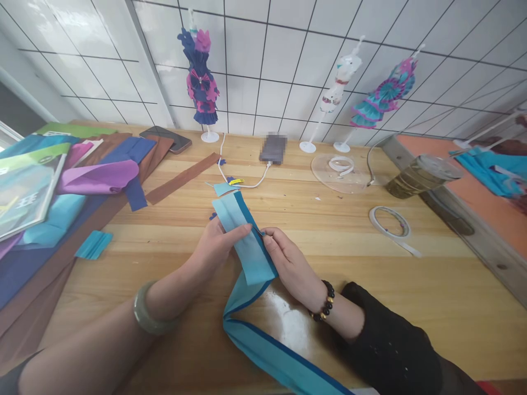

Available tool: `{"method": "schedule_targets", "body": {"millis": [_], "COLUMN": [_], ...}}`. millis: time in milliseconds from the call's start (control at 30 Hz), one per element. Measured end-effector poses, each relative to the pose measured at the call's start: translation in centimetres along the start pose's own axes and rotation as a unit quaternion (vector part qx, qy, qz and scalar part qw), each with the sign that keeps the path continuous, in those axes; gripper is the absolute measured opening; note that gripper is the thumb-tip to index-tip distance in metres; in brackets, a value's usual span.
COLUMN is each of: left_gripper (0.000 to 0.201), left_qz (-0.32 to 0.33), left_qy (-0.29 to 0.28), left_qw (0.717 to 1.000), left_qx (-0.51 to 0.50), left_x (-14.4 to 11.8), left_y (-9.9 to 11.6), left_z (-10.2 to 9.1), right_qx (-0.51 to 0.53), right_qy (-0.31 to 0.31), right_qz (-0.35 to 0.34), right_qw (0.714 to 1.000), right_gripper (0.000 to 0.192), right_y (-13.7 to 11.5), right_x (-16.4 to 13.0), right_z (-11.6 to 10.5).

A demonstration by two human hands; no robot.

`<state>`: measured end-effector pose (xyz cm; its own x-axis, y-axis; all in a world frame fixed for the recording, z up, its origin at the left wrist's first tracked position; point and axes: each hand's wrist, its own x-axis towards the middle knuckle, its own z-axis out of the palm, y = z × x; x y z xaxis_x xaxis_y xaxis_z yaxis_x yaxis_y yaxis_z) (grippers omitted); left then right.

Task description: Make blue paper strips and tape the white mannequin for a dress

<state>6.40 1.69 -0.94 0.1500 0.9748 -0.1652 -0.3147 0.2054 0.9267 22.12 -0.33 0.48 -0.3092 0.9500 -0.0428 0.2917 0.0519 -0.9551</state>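
Blue paper strip (249, 241) pinched by both hands, unlettered.

A long strip of crepe paper (251, 249) is the thing in hand: light turquoise on its broad face, with a darker blue band running along one edge. Its upper part is folded flat into a stacked, layered section that slants up and away across the wooden worktop (411, 285), its squared top end lying near a small light-blue scrap. Below the folded section the strip turns back on itself in a loose bend, then trails on as a single flat length, running down towards the near right edge of the worktop and out of view.
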Motion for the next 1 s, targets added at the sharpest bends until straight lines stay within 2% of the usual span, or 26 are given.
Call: {"method": "schedule_targets", "body": {"millis": [200,400,733,1000], "left_gripper": [0.018,0.023,0.026,0.021], "left_qz": [0.010,0.021,0.042,0.036], "left_qy": [0.006,-0.011,0.004,0.022], "left_qw": [1.000,1.000,0.999,0.999], "left_qx": [-0.008,-0.001,0.013,0.024], "left_x": [0.0,0.1,0.3,0.2], "left_y": [-0.1,-0.3,-0.3,-0.2], "left_z": [0.0,0.4,1.0,1.1], "right_qx": [0.007,0.010,0.018,0.013], "right_qy": [-0.005,0.012,0.021,0.026], "right_qz": [0.006,-0.004,-0.019,-0.020], "right_qw": [1.000,1.000,0.999,0.999], "right_gripper": [0.025,0.026,0.027,0.029], "right_y": [0.0,0.2,0.4,0.2], "right_x": [-0.1,0.0,0.6,0.8], "right_z": [0.0,0.1,0.3,0.4]}}
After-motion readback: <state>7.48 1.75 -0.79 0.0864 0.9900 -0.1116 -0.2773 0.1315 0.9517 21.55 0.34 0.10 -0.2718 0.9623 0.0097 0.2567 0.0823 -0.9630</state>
